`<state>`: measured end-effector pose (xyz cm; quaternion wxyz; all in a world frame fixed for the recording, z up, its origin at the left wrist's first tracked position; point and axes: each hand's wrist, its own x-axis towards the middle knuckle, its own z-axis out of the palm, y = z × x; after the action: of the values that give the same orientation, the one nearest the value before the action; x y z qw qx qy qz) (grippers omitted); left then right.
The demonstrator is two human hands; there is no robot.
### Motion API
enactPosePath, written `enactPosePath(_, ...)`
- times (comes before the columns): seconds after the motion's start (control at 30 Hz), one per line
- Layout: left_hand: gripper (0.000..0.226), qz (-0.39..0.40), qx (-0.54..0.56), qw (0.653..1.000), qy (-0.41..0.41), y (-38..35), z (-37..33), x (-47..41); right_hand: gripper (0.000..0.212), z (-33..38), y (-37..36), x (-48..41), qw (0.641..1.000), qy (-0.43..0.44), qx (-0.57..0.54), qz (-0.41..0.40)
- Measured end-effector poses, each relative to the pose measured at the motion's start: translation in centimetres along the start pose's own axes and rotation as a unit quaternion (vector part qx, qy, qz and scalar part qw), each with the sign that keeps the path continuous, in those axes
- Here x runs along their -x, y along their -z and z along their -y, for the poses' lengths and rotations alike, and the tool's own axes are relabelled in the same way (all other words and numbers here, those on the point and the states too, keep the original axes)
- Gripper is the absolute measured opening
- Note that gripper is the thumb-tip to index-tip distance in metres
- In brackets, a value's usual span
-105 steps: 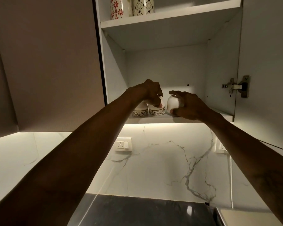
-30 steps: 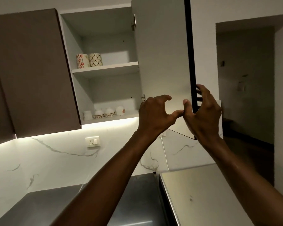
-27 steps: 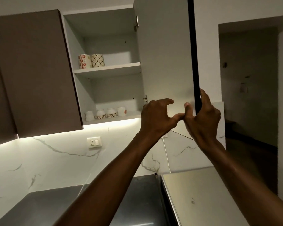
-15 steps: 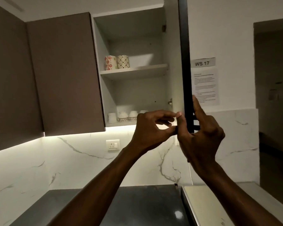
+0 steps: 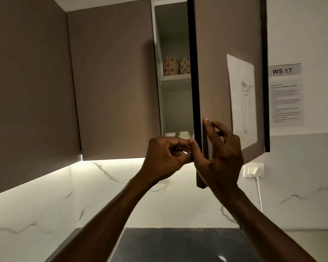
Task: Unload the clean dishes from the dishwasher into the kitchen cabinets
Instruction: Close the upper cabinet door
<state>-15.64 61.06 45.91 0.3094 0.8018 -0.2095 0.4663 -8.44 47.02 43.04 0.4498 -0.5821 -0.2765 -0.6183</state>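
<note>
Overhead, cabinet door (image 5: 216,82) stands partly open, dark edge toward me. Right hand (image 5: 221,154) grips that edge low down, thumb on the near side, fingers (image 5: 219,129) spread on the brown face. Left hand (image 5: 166,157) sits just beside it, fingers curled in, touching the right thumb; I can't tell if it holds anything. Through the gap: two patterned mugs (image 5: 175,65) on the upper shelf, white cups (image 5: 177,133) on the lower shelf. A line drawing (image 5: 242,99) is stuck on the door face.
</note>
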Motion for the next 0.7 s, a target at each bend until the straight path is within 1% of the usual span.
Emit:
enactPosePath(0.17, 0.025, -0.028, -0.027, 0.999, 0.011, 1.6, 4.4, -0.4, 0.064, -0.7, -5.2, 0.7, 0.999, 0.043, 0.017, -0.007)
enactPosePath(0.37, 0.03, -0.042, -0.08, 0.996, 0.011, 2.3, 8.5, -0.8, 0.059, -1.7, -10.2, 1.8, 0.998, 0.063, 0.015, -0.028)
enactPosePath(0.47, 0.025, -0.056, -0.134, 0.989, -0.04, 2.9, 10.7, -1.4, 0.057, -2.3, -13.2, 2.1, 0.997, 0.076, 0.01, -0.026)
enactPosePath(0.53, 0.028, -0.047, -0.188, 0.979, -0.07, 3.0, 12.5, -1.8, 0.058, -2.8, -15.1, 2.1, 0.996, 0.081, 0.015, -0.015)
enactPosePath(0.6, 0.036, -0.037, -0.236, 0.968, -0.072, 2.8, 14.4, -1.9, 0.059, -3.4, -16.8, 2.3, 0.996, 0.085, 0.026, 0.002)
enactPosePath(0.7, 0.036, -0.031, -0.277, 0.958, -0.063, 2.7, 17.0, -2.3, 0.058, -4.3, -19.1, 2.8, 0.994, 0.091, 0.05, 0.017)
